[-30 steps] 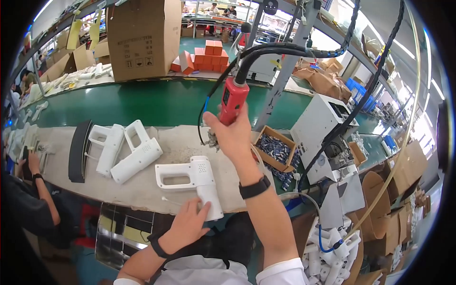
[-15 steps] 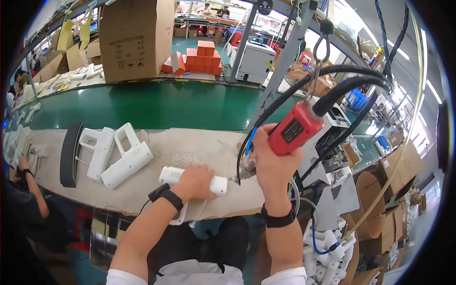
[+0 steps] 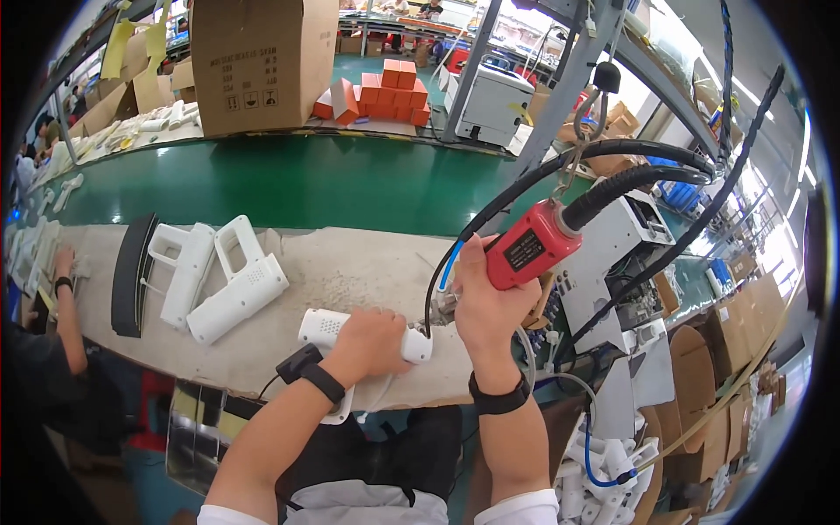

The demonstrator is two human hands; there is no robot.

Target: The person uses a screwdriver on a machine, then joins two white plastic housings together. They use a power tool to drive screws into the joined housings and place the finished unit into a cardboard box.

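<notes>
My left hand point(image 3: 372, 343) is wrapped over a white plastic handheld-device housing point(image 3: 321, 327), pressing it on its side against the worktop. Dotted holes show at the housing's left end, and its loop handle points toward me. My right hand point(image 3: 492, 306) grips a red power screwdriver point(image 3: 535, 245) hung from a metal hook, with a black cable and hoses attached. The tool's tip meets or nearly meets the housing's right end; exact contact is too small to tell. Two similar white housings point(image 3: 238, 299) with loop handles lie to the left.
A dark curved strip point(image 3: 134, 276) lies left of the housings on the beige worktop point(image 3: 350, 262). Beyond runs a green conveyor belt point(image 3: 262, 179), with a large carton point(image 3: 258, 70) and orange boxes point(image 3: 385, 94) behind. A machine point(image 3: 612, 254) and a bin of white parts point(image 3: 604, 472) stand right. A co-worker's arm point(image 3: 70, 311) is far left.
My right hand has brought the screwdriver slightly left and down, closer to the housing's right end. My left hand still holds the housing. The whole view has shifted a little.
</notes>
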